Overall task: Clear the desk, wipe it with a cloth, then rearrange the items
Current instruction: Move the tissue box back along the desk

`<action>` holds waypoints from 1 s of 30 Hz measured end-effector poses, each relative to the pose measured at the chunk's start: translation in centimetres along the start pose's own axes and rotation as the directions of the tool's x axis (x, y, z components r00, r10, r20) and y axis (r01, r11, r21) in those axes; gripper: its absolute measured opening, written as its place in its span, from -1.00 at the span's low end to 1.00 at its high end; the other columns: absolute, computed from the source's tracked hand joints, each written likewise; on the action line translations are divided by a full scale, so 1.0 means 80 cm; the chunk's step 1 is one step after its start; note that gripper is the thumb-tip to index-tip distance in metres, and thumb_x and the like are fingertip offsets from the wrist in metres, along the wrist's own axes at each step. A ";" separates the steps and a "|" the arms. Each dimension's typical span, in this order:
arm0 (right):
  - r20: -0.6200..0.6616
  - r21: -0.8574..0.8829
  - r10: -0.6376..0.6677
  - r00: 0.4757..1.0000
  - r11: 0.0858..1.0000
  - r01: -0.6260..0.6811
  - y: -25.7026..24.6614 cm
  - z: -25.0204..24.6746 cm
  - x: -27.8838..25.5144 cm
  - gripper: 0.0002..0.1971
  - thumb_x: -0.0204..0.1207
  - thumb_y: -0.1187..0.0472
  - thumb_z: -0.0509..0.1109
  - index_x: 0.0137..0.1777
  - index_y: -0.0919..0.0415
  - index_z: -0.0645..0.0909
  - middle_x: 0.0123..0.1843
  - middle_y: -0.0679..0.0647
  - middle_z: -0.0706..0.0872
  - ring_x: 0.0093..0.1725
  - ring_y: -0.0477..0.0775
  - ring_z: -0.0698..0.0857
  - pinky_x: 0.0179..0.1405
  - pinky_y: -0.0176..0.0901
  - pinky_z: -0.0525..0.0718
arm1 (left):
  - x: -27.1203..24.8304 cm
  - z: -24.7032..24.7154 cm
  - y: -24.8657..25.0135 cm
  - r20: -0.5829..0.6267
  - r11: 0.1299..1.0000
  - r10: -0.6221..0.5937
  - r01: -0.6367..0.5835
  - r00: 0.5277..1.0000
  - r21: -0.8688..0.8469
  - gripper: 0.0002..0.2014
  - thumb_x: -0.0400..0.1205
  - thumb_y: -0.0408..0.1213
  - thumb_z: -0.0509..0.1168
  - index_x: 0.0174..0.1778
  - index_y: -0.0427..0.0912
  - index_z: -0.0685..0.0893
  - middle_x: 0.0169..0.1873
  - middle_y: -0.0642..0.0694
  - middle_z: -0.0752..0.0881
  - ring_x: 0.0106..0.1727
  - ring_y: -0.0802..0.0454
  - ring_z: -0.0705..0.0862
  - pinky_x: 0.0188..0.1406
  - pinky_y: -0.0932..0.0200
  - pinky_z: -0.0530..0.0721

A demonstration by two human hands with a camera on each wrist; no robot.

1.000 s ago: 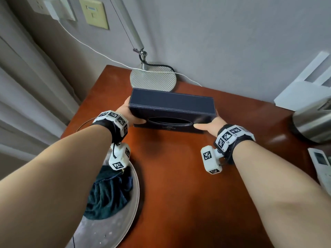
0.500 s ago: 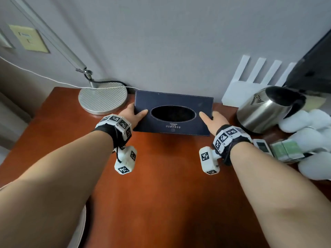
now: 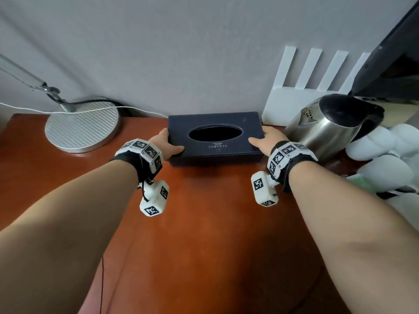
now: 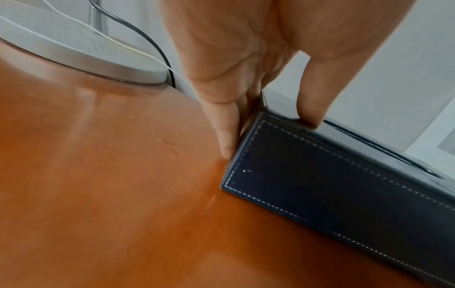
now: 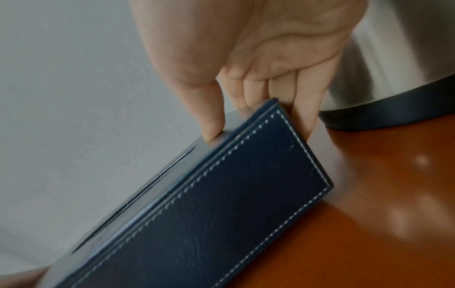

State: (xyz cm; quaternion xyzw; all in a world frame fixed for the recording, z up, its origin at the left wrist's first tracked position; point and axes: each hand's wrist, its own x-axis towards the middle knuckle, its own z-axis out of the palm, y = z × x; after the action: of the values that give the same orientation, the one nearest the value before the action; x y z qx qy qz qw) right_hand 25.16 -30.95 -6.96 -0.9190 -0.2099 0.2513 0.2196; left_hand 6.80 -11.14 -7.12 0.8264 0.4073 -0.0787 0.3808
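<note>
Head view shows the dark blue tissue box (image 3: pixel 215 135) sitting flat on the brown surface (image 3: pixel 204 223), its back edge close to the grey wall (image 3: pixel 204 53), oval opening facing up. The left hand (image 3: pixel 166 145) grasps the box's left end, thumb on the top and fingers down the end face; the left wrist view shows a fingertip (image 4: pixel 227 144) reaching down to the surface at the box's corner. The right hand (image 3: pixel 268 140) grasps the right end the same way, with its thumb (image 5: pixel 211 120) on the top edge and its fingers (image 5: pixel 305 117) down the end face.

To the left, well apart from the box, stands the round silver lamp base (image 3: pixel 82 124), with a black cable (image 3: pixel 90 102) and a white cable (image 3: pixel 136 109) running across it toward the wall. On the right the steel kettle (image 3: pixel 328 125) stands just beside the right hand, leaving only a narrow gap for the fingers. Behind the kettle a white router (image 3: pixel 301 87) with upright antennas leans at the wall. White slippers (image 3: pixel 385 155) are piled at the far right edge, beyond the kettle, under a dark screen (image 3: pixel 394 60).
</note>
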 end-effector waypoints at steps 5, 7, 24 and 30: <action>0.035 0.029 -0.013 0.999 1.000 0.012 0.012 0.001 0.019 -0.51 0.53 0.01 0.37 0.44 0.10 0.47 0.40 0.05 0.62 0.37 0.14 0.59 0.38 -0.09 0.49 | 0.020 0.001 0.018 0.043 1.000 -0.005 0.006 0.999 -0.030 -0.26 0.51 -0.16 0.45 0.56 -0.14 0.25 0.35 -0.12 0.57 0.30 -0.12 0.60 0.21 0.09 0.59; 0.043 0.030 -0.013 0.999 0.999 0.012 0.014 -0.001 0.024 -0.47 0.54 0.00 0.35 0.49 0.10 0.41 0.43 0.05 0.59 0.40 0.14 0.56 0.42 -0.07 0.47 | 0.026 -0.001 0.023 0.067 1.000 -0.015 0.015 0.998 0.004 -0.18 0.49 -0.12 0.47 0.59 -0.12 0.18 0.37 -0.13 0.57 0.31 -0.15 0.60 0.30 0.00 0.59; 0.044 -0.164 0.180 0.983 0.971 -0.171 -0.003 0.008 0.016 -0.35 0.66 -0.01 0.16 0.62 0.28 0.05 0.52 0.24 0.44 0.41 0.30 0.53 0.38 0.08 0.51 | 0.035 0.006 0.024 0.062 0.955 -0.071 0.050 0.996 0.293 -0.20 0.51 0.08 0.37 0.57 -0.19 0.20 0.27 -0.22 0.63 0.23 -0.23 0.65 0.30 -0.15 0.58; 0.046 -0.334 0.166 0.985 0.932 -0.142 -0.011 -0.003 -0.012 -0.39 0.65 0.03 0.20 0.60 0.30 0.14 0.53 0.25 0.42 0.45 0.28 0.50 0.35 0.00 0.48 | 0.016 0.001 0.027 0.026 0.953 -0.023 0.014 0.999 0.302 -0.35 0.58 0.07 0.27 0.53 -0.17 0.31 0.36 -0.20 0.59 0.32 -0.22 0.60 0.37 -0.11 0.53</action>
State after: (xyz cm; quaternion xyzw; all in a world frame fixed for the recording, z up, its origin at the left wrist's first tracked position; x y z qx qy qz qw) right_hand 24.28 -30.76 -5.94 -0.9465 -0.1842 0.2626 0.0347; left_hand 9.26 -11.25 -6.53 0.8698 0.3926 -0.1553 0.2553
